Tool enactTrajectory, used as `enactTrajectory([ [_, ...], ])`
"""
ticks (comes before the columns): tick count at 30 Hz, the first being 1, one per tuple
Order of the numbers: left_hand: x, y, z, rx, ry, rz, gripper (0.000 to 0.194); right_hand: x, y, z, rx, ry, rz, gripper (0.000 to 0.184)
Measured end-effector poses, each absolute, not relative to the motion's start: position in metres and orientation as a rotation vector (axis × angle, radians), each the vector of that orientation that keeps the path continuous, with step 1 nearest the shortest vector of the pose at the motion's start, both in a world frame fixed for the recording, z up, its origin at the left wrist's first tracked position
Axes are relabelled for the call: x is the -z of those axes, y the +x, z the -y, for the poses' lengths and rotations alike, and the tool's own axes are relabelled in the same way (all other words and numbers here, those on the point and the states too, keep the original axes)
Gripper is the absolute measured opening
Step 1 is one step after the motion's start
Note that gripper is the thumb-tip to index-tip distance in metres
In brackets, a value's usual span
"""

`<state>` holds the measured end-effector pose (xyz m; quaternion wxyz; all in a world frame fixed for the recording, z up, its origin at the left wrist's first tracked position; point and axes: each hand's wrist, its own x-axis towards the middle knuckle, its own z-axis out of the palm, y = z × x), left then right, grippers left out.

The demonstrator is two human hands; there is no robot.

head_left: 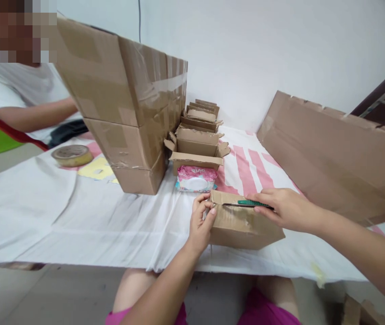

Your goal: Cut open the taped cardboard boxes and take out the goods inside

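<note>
A small closed cardboard box (246,230) lies near the front edge of the cloth-covered table. My left hand (202,221) grips its left end, fingers on the top edge and thumb on the nearer flap. In my right hand (280,207) is a green-handled utility knife (249,203), held nearly flat along the seam of the box top with its tip pointing left. Just beyond the box sits a pink and white pack of wipes (196,178). Behind the pack stands an open cardboard box (197,155) with its flaps raised.
More open boxes (201,113) line up toward the wall. Stacked taped cartons (134,149) rise at the left, with a tape roll (72,155) beside them. A person's arm (36,117) reaches behind the stack. At right leans a large cardboard piece (335,158).
</note>
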<state>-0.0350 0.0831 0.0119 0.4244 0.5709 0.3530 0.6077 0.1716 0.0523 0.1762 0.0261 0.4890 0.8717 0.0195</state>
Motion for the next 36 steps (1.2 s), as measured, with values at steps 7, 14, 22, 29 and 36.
enactTrajectory([
  [7,-0.012,-0.035,-0.082,-1.525,1.432,-0.892,0.033,-0.175,0.184,-0.05,-0.049,1.507,-2.66,0.037],
  [14,-0.013,-0.034,-0.083,-1.507,1.452,-0.893,0.031,-0.179,0.192,-0.041,0.013,1.57,-2.653,0.036],
  [22,-0.013,-0.034,-0.083,-1.505,1.461,-0.904,0.031,-0.172,0.192,-0.038,-0.097,1.584,-2.614,0.037],
  [29,-0.012,-0.033,-0.083,-1.508,1.488,-0.906,0.029,-0.184,0.197,-0.034,-0.045,1.564,-2.538,0.035],
  [36,-0.012,-0.034,-0.084,-1.502,1.495,-0.902,0.028,-0.179,0.198,-0.039,-0.024,1.572,-2.584,0.036],
])
